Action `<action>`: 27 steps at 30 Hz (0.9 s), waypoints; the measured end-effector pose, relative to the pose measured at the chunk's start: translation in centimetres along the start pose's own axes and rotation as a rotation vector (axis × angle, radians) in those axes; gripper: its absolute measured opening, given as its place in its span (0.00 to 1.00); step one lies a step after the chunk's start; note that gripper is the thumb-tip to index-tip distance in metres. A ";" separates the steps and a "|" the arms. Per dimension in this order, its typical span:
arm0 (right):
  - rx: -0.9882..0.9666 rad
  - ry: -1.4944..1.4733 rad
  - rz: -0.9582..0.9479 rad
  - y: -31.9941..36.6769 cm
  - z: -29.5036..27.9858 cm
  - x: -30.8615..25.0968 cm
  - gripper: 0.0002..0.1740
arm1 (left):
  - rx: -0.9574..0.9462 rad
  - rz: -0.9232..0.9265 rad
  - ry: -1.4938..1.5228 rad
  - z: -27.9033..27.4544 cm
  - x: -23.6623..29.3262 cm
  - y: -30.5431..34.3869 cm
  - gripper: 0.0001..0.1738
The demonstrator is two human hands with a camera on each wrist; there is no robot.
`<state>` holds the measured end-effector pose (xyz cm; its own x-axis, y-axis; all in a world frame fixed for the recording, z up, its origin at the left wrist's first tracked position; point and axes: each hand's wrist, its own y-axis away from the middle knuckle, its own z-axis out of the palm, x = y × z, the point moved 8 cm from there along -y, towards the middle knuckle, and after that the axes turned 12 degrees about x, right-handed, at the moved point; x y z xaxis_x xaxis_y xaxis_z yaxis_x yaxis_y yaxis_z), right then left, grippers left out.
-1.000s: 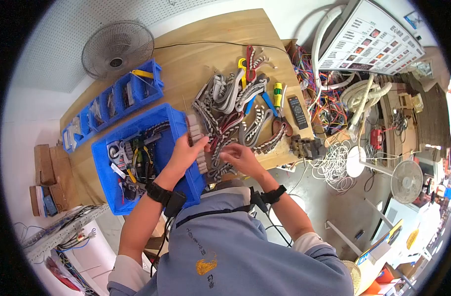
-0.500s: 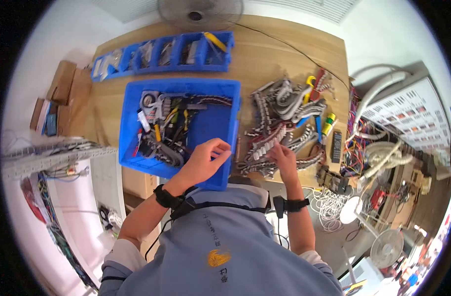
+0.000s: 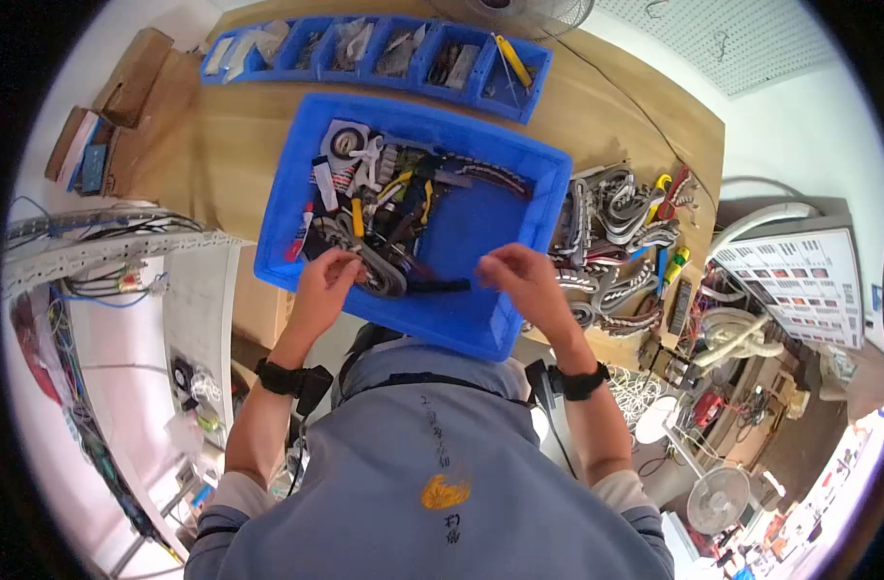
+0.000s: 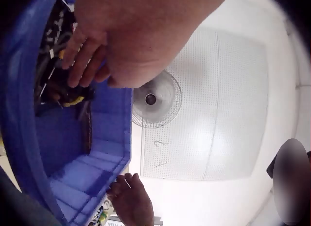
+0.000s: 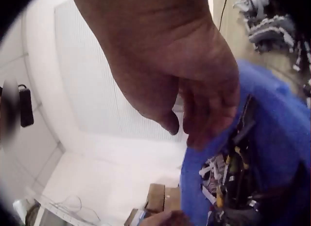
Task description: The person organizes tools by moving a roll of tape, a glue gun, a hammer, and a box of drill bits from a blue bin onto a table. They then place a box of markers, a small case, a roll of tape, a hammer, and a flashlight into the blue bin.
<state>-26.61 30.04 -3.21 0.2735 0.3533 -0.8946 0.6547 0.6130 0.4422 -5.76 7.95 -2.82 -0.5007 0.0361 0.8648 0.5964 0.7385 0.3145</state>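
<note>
My left hand [image 3: 326, 285], fingers loosely bent, hovers over the front left edge of a large blue plastic bin [image 3: 548, 208]. In the left wrist view its fingers hang relaxed beside the bin's contents, with nothing seen in them. My right hand [image 3: 527, 282] is above the bin's right side; in the right wrist view a gap shows between thumb and fingers, which hold nothing. Inside the bin lie a roll of tape [image 3: 346, 144], yellow-and-black handled tools [image 3: 425, 201], a coiled grey strap-like bundle [image 3: 379, 275] and a red-and-white tube [image 3: 300, 232].
Coiled grey and red strips with white segments [image 3: 621, 208] are heaped right of the bin, near a remote control [image 3: 681, 306] and a yellow-green tool [image 3: 676, 266]. Behind stands a row of small blue trays [image 3: 364, 77] with a yellow cutter [image 3: 512, 61]. Cardboard boxes [image 3: 137, 72] sit at left.
Both hands were at the strip heap one second ago; the left then moved over the bin. The right let go of a pale segmented strip and moved left. The head view turned left.
</note>
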 end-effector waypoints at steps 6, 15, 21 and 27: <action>-0.160 0.405 -0.097 -3.3 13.8 0.5 0.25 | -0.006 0.053 0.087 -6.0 -2.2 -3.7 0.09; 0.282 0.830 -0.270 -13.7 20.8 -1.6 0.40 | -0.084 0.057 0.267 -9.8 -5.5 -7.8 0.10; 0.432 0.816 -0.028 -21.3 22.2 -0.5 0.49 | -0.152 0.019 0.327 -11.6 -6.8 -7.9 0.10; 0.535 0.946 0.292 -23.6 21.9 0.6 0.61 | -0.174 -0.019 0.474 -12.4 -7.6 -7.4 0.09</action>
<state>-26.47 0.26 -15.57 -0.0296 0.9671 -0.2526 0.9334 0.1172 0.3392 1.41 -6.13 -6.90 -0.1967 -0.3153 0.9284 0.7061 0.6114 0.3572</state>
